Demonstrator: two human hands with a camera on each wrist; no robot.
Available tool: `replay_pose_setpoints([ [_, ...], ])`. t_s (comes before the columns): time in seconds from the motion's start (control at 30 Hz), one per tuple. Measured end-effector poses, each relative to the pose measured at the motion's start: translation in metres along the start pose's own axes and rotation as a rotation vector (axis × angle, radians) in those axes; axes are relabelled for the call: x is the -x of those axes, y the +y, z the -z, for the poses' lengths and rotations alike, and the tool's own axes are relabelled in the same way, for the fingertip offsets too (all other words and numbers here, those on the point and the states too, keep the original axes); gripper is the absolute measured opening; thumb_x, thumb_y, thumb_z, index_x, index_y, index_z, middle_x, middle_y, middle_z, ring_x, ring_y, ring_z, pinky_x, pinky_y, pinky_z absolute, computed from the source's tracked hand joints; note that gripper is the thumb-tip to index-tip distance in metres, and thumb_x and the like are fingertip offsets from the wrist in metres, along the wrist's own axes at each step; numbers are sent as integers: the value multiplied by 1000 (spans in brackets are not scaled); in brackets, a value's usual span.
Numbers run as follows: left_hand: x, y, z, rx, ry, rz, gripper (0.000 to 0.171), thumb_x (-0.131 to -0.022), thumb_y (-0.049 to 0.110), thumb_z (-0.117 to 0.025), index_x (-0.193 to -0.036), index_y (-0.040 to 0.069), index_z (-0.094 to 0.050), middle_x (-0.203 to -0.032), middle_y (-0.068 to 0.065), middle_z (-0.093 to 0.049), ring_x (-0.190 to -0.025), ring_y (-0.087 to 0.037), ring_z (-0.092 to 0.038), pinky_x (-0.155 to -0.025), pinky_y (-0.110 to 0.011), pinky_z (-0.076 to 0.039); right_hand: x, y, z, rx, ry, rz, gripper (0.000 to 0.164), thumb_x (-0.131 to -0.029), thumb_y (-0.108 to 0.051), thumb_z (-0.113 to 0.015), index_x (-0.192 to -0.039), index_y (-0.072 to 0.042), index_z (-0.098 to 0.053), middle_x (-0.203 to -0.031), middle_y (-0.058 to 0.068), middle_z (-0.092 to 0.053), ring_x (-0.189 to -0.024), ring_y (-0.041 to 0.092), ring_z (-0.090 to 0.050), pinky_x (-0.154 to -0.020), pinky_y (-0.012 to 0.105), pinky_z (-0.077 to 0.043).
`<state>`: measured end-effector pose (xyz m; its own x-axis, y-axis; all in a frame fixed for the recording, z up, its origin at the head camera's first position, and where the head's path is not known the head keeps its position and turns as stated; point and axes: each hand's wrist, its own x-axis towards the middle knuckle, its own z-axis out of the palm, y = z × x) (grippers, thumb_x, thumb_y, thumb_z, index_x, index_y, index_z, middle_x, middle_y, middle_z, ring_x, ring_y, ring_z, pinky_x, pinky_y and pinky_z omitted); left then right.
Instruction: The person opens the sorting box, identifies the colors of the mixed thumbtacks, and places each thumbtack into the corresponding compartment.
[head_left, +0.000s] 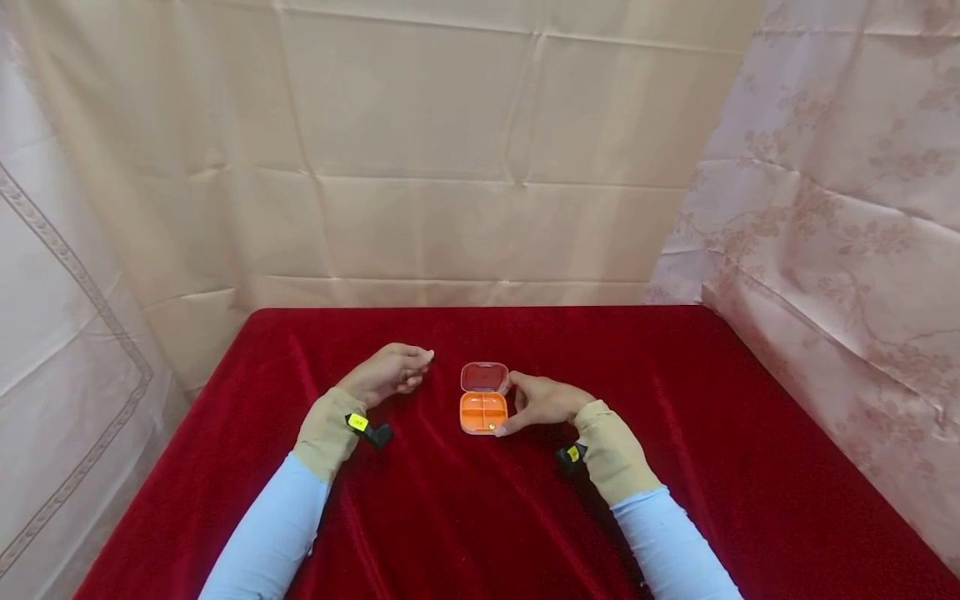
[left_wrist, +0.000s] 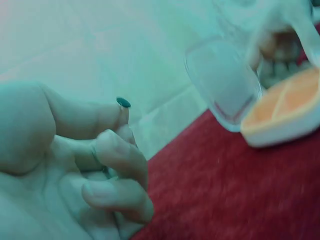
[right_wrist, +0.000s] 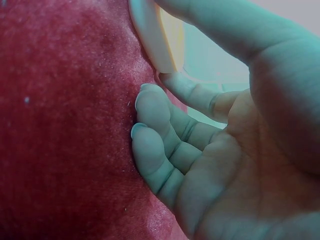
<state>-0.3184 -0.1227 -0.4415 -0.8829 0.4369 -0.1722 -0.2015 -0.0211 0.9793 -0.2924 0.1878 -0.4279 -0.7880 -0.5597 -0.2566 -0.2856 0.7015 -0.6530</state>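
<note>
An orange pill box [head_left: 483, 407] lies on the red cloth, its clear lid [head_left: 484, 377] swung up at the far side. Dividers split it into several compartments, and a small shiny yellowish piece [head_left: 492, 426] sits in the front right one. My right hand [head_left: 551, 401] holds the box's right side, thumb at the front corner and index finger near the hinge. Left of the box, my left hand [head_left: 392, 372] is raised and pinches a small dark oval piece [left_wrist: 123, 102] at the tips of thumb and index finger. What kind of piece it is cannot be told.
A table under red velvet cloth [head_left: 450, 517] spreads around both hands. Beige curtain [head_left: 420, 150] hangs behind it, with patterned pale cloth [head_left: 847, 192] on the right and white cloth [head_left: 60, 333] on the left. Each wrist wears a small dark camera.
</note>
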Motion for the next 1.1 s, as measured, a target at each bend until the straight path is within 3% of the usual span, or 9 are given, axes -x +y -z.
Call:
replay_pose_setpoints([
  [0.23,4,5,1,352,-181,-92,31,-111,9,-41,-88,7,-60,-76,0,-46,-58,-8,-35,-50,-18,-29,-1,0,0,10,3,5,58,-78,-35,-90,-118,-14,-55,-86,5,-60,-75,16,-53,-66,31,-43],
  [0.43,5,8,4,494,-275,-109,35,-113,11,-35,-93,6,-64,-75,1,-40,-58,-9,-29,-54,-21,-28,-1,2,0,-1,3,8,57,-78,-35,-91,-117,-15,-55,-83,5,-60,-73,16,-53,-65,31,-43],
  [0.63,5,6,8,544,-278,-74,31,-113,14,-36,-93,6,-59,-70,3,-37,-55,-8,-27,-52,-21,-27,-1,2,0,-4,4,3,57,-78,-35,-91,-117,-14,-55,-84,5,-60,-74,16,-53,-65,31,-43],
  [0.8,5,4,9,537,-311,-87,31,-113,14,-36,-91,7,-57,-66,5,-34,-51,-7,-25,-48,-19,-23,-1,2,-1,-3,5,-1,57,-78,-36,-91,-117,-15,-55,-84,5,-60,-74,16,-53,-65,31,-43],
  [1.1,5,5,7,399,-291,-119,37,-112,10,-39,-81,9,-58,-59,7,-31,-49,-5,-26,-48,-17,-22,-1,3,-1,10,9,-1,57,-77,-37,-91,-116,-15,-55,-84,4,-60,-74,16,-53,-65,31,-43],
])
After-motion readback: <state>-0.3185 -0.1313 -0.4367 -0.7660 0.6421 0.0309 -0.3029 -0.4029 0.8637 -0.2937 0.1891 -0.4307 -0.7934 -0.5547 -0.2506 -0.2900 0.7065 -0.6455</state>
